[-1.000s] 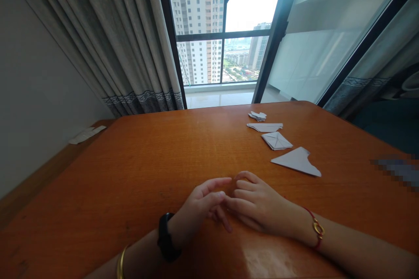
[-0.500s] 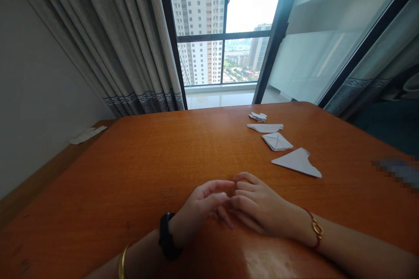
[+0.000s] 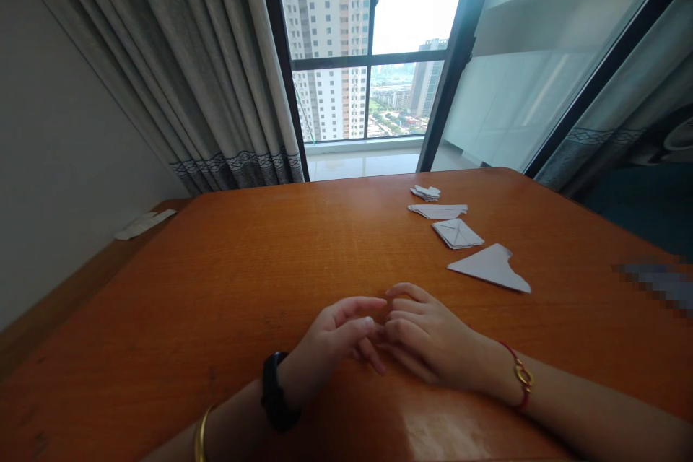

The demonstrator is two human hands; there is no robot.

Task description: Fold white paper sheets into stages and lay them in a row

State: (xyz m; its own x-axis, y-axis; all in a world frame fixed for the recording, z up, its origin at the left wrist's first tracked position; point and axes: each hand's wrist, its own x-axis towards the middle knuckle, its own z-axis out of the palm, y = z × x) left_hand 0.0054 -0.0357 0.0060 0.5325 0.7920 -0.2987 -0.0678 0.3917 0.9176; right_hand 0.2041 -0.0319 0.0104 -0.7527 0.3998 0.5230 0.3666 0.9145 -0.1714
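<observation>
My left hand (image 3: pixel 343 332), with a black band at the wrist, rests low over the wooden table (image 3: pixel 260 253), its fingers apart and nothing in them. Its fingertips meet those of my right hand (image 3: pixel 425 336), whose fingers are loosely bent and hold nothing visible. Beyond my right hand lies a white folded paper triangle (image 3: pixel 492 267) with a notched edge. Behind it come a folded paper square (image 3: pixel 458 233), a long narrow folded paper (image 3: pixel 438 211) and a small crumpled-looking folded paper (image 3: pixel 426 193).
Off the table's left side, a pale flat piece (image 3: pixel 145 224) lies by the wall. A blurred, pixelated object (image 3: pixel 657 285) is at the right edge. Grey curtains (image 3: pixel 216 86) and a window stand behind the table.
</observation>
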